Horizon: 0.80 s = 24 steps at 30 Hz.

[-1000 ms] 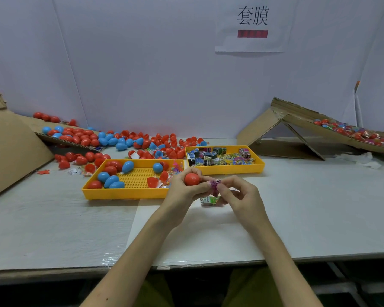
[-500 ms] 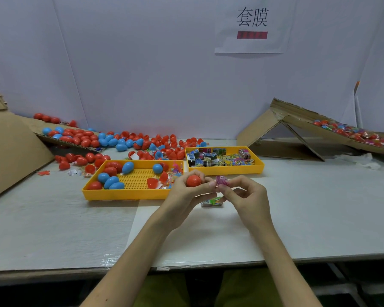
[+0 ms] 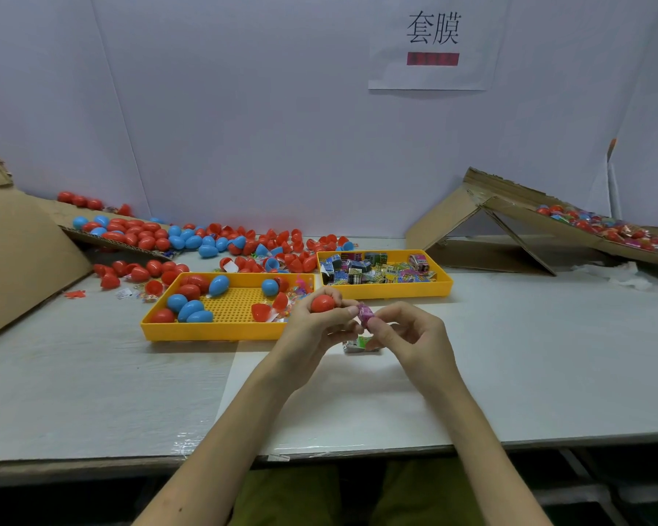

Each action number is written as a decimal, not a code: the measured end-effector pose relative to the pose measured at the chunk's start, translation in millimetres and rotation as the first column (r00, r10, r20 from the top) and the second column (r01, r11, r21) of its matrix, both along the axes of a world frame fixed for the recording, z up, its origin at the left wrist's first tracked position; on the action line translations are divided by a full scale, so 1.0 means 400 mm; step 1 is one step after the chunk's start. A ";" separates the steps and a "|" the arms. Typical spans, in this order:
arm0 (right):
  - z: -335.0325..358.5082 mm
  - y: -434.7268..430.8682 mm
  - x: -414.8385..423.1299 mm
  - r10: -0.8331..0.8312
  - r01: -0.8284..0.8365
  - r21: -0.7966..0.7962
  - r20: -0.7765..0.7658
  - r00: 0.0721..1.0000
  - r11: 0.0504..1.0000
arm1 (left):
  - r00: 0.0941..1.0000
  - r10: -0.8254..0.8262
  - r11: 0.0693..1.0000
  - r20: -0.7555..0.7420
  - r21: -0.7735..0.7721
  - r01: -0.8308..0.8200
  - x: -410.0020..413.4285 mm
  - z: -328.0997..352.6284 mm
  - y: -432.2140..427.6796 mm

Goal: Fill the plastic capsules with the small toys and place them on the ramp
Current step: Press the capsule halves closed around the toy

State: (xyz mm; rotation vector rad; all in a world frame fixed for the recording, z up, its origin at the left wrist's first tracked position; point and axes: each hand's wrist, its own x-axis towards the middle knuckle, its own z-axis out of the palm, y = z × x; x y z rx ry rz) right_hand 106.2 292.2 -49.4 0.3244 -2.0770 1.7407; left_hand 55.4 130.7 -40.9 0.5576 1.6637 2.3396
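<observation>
Both forearms rise from the bottom edge and meet at the centre of the frame, just above the white table (image 3: 92, 373). The left hand (image 3: 312, 328) curls its fingers round a red capsule (image 3: 323, 303) and grips it with its rounded end up. The right hand (image 3: 407, 332) pinches a small pink toy packet (image 3: 366, 312) between thumb and fingertips, just beside the capsule (fingers cover the gap between them).

It is hard to tell whether the capsule is whole or a half. A second packet (image 3: 361, 344) lies on the table, half hidden under the hands. The corrugated cardboard ramp (image 3: 517, 210), strewn with glossy capsules, is cut off at the right edge.

The left yellow tray (image 3: 206, 330) has a perforated floor and holds smooth egg-shaped shells. The right yellow tray (image 3: 388, 292) holds crinkly printed packets.
</observation>
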 end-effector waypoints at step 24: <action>0.002 0.012 0.003 0.128 -0.123 -0.063 0.077 0.989 0.990 | 0.993 -0.121 0.989 -0.008 -0.086 0.120 0.005 -0.004 0.005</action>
